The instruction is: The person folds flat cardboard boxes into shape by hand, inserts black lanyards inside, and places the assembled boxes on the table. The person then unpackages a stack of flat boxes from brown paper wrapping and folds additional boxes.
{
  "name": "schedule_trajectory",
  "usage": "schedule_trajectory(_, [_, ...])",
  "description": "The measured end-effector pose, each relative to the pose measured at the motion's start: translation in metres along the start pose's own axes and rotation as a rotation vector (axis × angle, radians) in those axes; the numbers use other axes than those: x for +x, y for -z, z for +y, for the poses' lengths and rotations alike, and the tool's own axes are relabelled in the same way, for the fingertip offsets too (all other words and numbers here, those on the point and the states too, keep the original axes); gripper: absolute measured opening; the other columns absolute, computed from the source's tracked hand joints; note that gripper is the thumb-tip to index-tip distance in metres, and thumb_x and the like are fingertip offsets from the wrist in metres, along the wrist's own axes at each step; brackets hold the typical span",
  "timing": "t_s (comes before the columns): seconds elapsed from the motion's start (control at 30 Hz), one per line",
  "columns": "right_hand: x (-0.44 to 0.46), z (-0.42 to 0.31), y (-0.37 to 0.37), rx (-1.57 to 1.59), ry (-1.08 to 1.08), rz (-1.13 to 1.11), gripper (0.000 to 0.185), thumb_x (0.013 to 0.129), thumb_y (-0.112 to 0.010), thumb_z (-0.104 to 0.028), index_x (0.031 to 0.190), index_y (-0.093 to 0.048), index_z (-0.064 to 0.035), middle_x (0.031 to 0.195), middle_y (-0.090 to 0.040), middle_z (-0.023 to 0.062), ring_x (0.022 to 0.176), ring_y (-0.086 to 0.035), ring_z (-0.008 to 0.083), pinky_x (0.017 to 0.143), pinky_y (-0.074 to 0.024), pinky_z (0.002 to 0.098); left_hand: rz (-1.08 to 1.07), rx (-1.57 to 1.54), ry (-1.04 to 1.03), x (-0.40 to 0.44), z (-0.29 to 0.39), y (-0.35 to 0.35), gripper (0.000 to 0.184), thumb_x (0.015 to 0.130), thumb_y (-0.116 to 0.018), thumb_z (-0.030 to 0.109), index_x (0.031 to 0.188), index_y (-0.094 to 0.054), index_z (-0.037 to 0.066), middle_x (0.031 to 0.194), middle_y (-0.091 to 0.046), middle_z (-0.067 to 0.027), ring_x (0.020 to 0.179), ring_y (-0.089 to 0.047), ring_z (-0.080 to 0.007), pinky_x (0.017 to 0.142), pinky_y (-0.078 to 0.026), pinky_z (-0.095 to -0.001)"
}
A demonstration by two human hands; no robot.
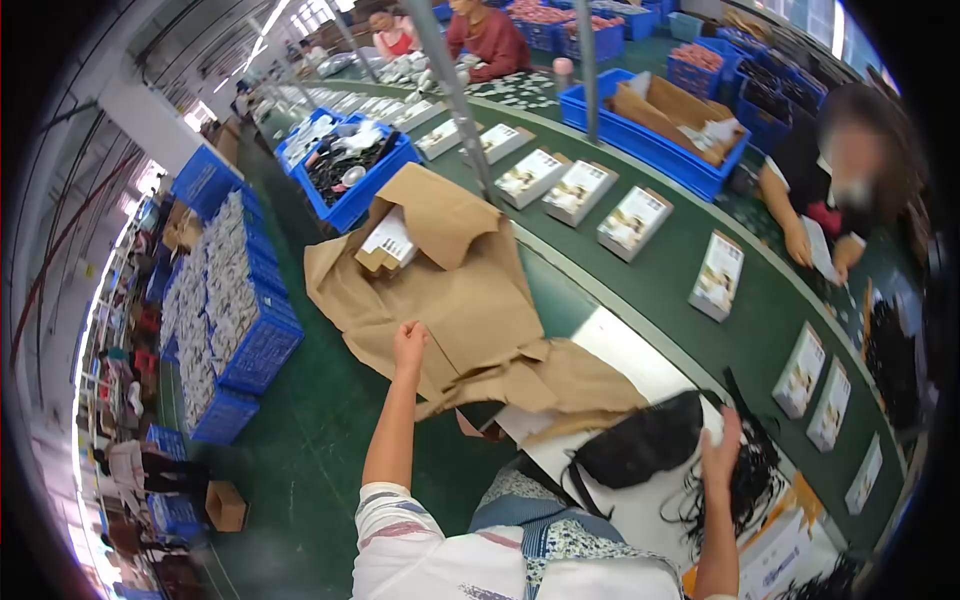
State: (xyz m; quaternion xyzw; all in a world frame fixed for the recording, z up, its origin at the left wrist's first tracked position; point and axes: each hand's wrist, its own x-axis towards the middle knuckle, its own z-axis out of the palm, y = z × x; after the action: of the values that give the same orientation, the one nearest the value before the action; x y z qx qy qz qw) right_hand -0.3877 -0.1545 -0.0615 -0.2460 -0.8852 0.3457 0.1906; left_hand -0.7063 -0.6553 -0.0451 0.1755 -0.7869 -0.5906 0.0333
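Note:
My left hand is held with curled fingers over a large crumpled sheet of brown packing paper. Whatever lies inside those fingers, if anything, is hidden. Near the right edge of the work table, my right hand bends its fingers around a small white item that I cannot identify. It is beside a black pouch-like bag and a tangle of black straps. A white box with a printed label lies on the brown paper, partly covered by a flap.
A green conveyor belt carries several printed white boxes. Blue crates stand beyond the paper, and stacked crates rise at left. A co-worker sits across the belt. A metal post stands ahead.

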Motion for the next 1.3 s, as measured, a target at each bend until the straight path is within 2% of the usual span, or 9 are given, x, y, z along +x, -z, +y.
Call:
schedule_trajectory(0.1, [0.060, -0.108, -0.115, 0.020, 0.272, -0.199, 0.055, 0.076, -0.060, -0.010, 0.128, -0.042, -0.0010, 0.133, -0.038, 0.0209, 0.125, -0.033, 0.0358, 0.104, -0.0265, 0.0415, 0.115, 0.016, -0.014, 0.094, -0.006, 0.018, 0.035, 0.085, -0.056, 0.023, 0.110, -0.053, -0.001, 0.102, -0.059, -0.0114, 0.092, -0.058, -0.0200, 0.077, -0.047, -0.0294])
schedule_trajectory(0.37, [0.131, -0.311, -0.348, 0.074, 0.734, -0.724, 0.055, 0.074, -0.065, -0.015, 0.126, -0.047, -0.0071, 0.135, -0.036, 0.0206, 0.123, -0.035, 0.0378, 0.101, -0.0325, 0.0406, 0.222, 0.641, -0.652, 0.271, -0.012, 0.050, 0.049, 0.078, -0.063, 0.029, 0.114, -0.051, -0.003, 0.117, -0.051, -0.0219, 0.108, -0.049, -0.0346, 0.092, -0.040, -0.0402])
schedule_trajectory(0.47, [0.145, -0.354, -0.422, 0.160, 0.618, -1.004, 0.062, 0.077, -0.064, -0.023, 0.130, -0.041, -0.0038, 0.136, -0.034, 0.0231, 0.126, -0.033, 0.0363, 0.104, -0.0289, 0.0391, 0.134, 0.535, -0.520, 0.314, 0.006, 0.048, 0.055, 0.077, -0.063, 0.036, 0.114, -0.052, -0.004, 0.116, -0.053, -0.0217, 0.108, -0.050, -0.0343, 0.092, -0.040, -0.0394])
schedule_trajectory(0.53, [0.155, -0.372, -0.460, 0.423, 0.213, -1.243, 0.073, 0.079, -0.064, -0.032, 0.134, -0.032, 0.0025, 0.139, -0.031, 0.0222, 0.128, -0.033, 0.0314, 0.105, -0.0276, 0.0362, 0.068, 0.565, -0.394, 0.328, 0.015, 0.047, 0.060, 0.077, -0.062, 0.040, 0.115, -0.052, -0.004, 0.117, -0.053, -0.0220, 0.108, -0.050, -0.0344, 0.093, -0.039, -0.0389])
schedule_trajectory(0.63, [0.168, -0.390, -0.492, 0.618, -0.183, -1.265, 0.082, 0.081, -0.064, -0.038, 0.136, -0.023, 0.0068, 0.140, -0.031, 0.0205, 0.129, -0.033, 0.0268, 0.105, -0.0280, 0.0347, -0.088, 0.659, -0.204, 0.351, 0.013, 0.052, 0.081, 0.073, -0.059, 0.058, 0.121, -0.049, -0.006, 0.119, -0.054, -0.0226, 0.111, -0.051, -0.0331, 0.095, -0.038, -0.0366])
schedule_trajectory(0.7, [0.177, -0.399, -0.511, 0.645, -0.285, -1.268, 0.080, 0.083, -0.062, -0.036, 0.137, -0.021, 0.0058, 0.138, -0.035, 0.0162, 0.125, -0.038, 0.0232, 0.102, -0.0310, 0.0327, -0.498, 0.618, 0.056, 0.365, 0.021, 0.061, 0.093, 0.069, -0.057, 0.067, 0.124, -0.046, -0.008, 0.121, -0.052, -0.0234, 0.114, -0.049, -0.0316, 0.096, -0.038, -0.0362])
schedule_trajectory(0.8, [0.183, -0.413, -0.518, 1.054, -0.574, -1.174, 0.061, 0.086, -0.061, -0.029, 0.134, -0.031, -0.0041, 0.128, -0.044, 0.0040, 0.121, -0.037, 0.0170, 0.106, -0.0235, 0.0373, -0.493, 0.769, 0.077, 0.378, 0.024, 0.059, 0.104, 0.063, -0.054, 0.075, 0.126, -0.043, -0.007, 0.131, -0.041, -0.0249, 0.122, -0.042, -0.0323, 0.101, -0.034, -0.0368])
schedule_trajectory(1.07, [0.187, -0.409, -0.529, 1.373, -0.791, -0.998, 0.060, 0.081, -0.068, -0.027, 0.126, -0.039, -0.0004, 0.117, -0.054, 0.0101, 0.105, -0.055, 0.0203, 0.091, -0.0452, 0.0349, -0.710, 0.604, 0.182, 0.334, 0.039, 0.050, 0.121, 0.060, -0.057, 0.077, 0.136, -0.018, -0.009, 0.135, -0.033, -0.0269, 0.126, -0.035, -0.0330, 0.104, -0.028, -0.0388])
schedule_trajectory(1.3, [0.193, -0.379, -0.493, 1.319, -0.863, -1.055, 0.048, 0.085, -0.062, -0.027, 0.122, -0.045, -0.0021, 0.117, -0.056, 0.0113, 0.103, -0.057, 0.0233, 0.089, -0.0483, 0.0368, -0.702, 0.373, 0.064, 0.263, 0.006, 0.037, 0.115, 0.064, -0.056, 0.075, 0.133, -0.022, -0.011, 0.133, -0.036, -0.0259, 0.126, -0.035, -0.0321, 0.103, -0.028, -0.0369])
